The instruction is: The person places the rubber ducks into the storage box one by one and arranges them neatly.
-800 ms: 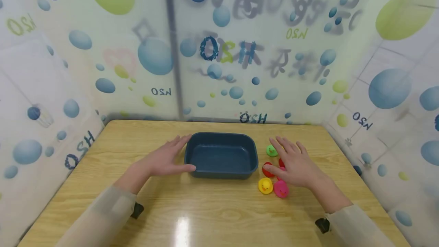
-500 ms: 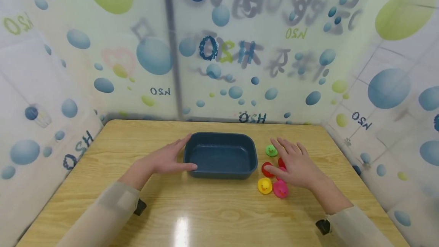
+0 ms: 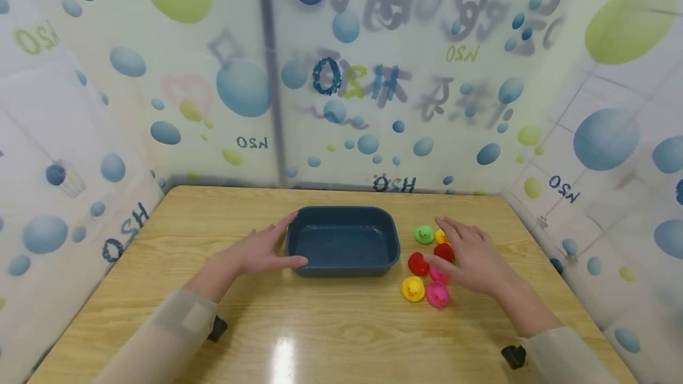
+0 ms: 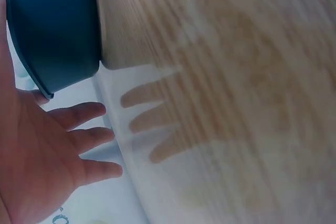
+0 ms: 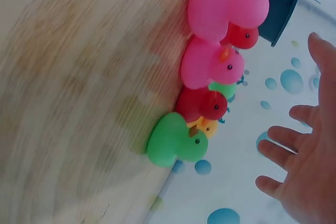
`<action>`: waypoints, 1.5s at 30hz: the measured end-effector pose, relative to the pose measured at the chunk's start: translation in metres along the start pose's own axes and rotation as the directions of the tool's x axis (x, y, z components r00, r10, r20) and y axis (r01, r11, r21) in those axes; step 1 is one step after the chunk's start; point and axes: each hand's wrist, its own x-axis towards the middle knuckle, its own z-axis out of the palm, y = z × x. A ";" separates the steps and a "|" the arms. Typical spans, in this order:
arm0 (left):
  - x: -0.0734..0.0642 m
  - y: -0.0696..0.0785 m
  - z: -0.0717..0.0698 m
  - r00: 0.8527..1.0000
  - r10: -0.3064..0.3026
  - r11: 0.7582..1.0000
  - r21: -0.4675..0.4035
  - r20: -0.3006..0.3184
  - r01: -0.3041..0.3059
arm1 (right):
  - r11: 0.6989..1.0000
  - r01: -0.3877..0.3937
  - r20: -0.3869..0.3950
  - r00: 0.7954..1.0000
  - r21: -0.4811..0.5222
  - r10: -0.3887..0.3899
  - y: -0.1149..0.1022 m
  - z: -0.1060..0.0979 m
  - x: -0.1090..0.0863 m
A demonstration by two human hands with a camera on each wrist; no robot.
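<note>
A dark blue rectangular tub stands on the table. My left hand is at its left end, index finger at the far corner and thumb over the near rim. The left wrist view shows the other fingers straight and spread beside the tub. To the right of the tub lies a cluster of toy ducks: green, red, yellow and pink ones among them. My right hand hovers over the cluster's right side with spread fingers, holding nothing. It partly hides some ducks. A green duck sits nearest in the right wrist view.
The light wooden table ends at a patterned curtain behind the tub. More of this patterned sheeting hangs on both sides. Dark wrist straps show below both sleeves.
My right hand has shifted slightly to the right, uncovering a yellow duck and more of a red one. The left hand and the tub stay nearly where they were.
</note>
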 end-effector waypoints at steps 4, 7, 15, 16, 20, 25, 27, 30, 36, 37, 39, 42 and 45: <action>0.001 -0.002 0.002 1.000 -0.006 0.999 -0.031 0.013 0.006 | 1.000 -0.022 -0.023 0.999 0.021 0.022 0.007 -0.003 -0.005; 0.001 -0.003 0.002 1.000 -0.013 0.998 -0.064 0.025 0.015 | 0.998 -0.037 -0.036 0.999 0.041 0.038 0.012 -0.005 -0.008; 0.001 0.000 0.000 0.999 -0.020 0.994 -0.106 0.045 0.024 | 0.988 -0.097 -0.029 0.994 0.122 0.101 0.027 -0.004 -0.013; 0.001 0.000 -0.001 0.999 -0.025 0.993 -0.113 0.048 0.031 | 0.984 -0.109 -0.021 0.993 0.141 0.113 0.029 -0.004 -0.014; 0.002 0.001 -0.001 0.998 -0.035 0.991 -0.124 0.056 0.042 | 0.964 -0.137 0.005 0.990 0.227 0.140 0.037 -0.003 -0.015; 0.002 0.001 -0.001 0.998 -0.044 0.993 -0.110 0.054 0.049 | 0.945 -0.158 0.013 0.987 0.287 0.161 0.048 -0.001 -0.016; 0.002 0.000 -0.001 0.998 -0.041 0.994 -0.098 0.046 0.045 | 0.939 -0.165 0.015 0.986 0.302 0.169 0.053 0.001 -0.016; 0.002 0.000 0.001 0.999 -0.033 0.995 -0.095 0.040 0.037 | 0.927 -0.174 0.025 0.984 0.332 0.175 0.062 0.003 -0.016; 0.002 -0.003 0.004 0.999 -0.025 0.990 -0.135 0.045 0.031 | 0.905 -0.222 0.075 0.975 0.362 0.209 0.076 0.008 -0.018; 0.002 -0.003 0.004 0.999 -0.026 0.989 -0.141 0.048 0.032 | 0.901 -0.234 0.084 0.972 0.366 0.219 0.078 0.008 -0.018; 0.003 -0.003 0.004 0.998 -0.027 0.988 -0.148 0.051 0.034 | 0.890 -0.261 0.110 0.965 0.375 0.237 0.082 0.009 -0.018; 0.004 -0.003 0.004 0.998 -0.029 0.987 -0.155 0.055 0.037 | 0.873 -0.291 0.158 0.956 0.392 0.248 0.086 0.011 -0.018; 0.003 -0.003 0.003 0.998 -0.034 0.987 -0.157 0.057 0.043 | 0.861 -0.309 0.208 0.947 0.405 0.243 0.089 0.013 -0.018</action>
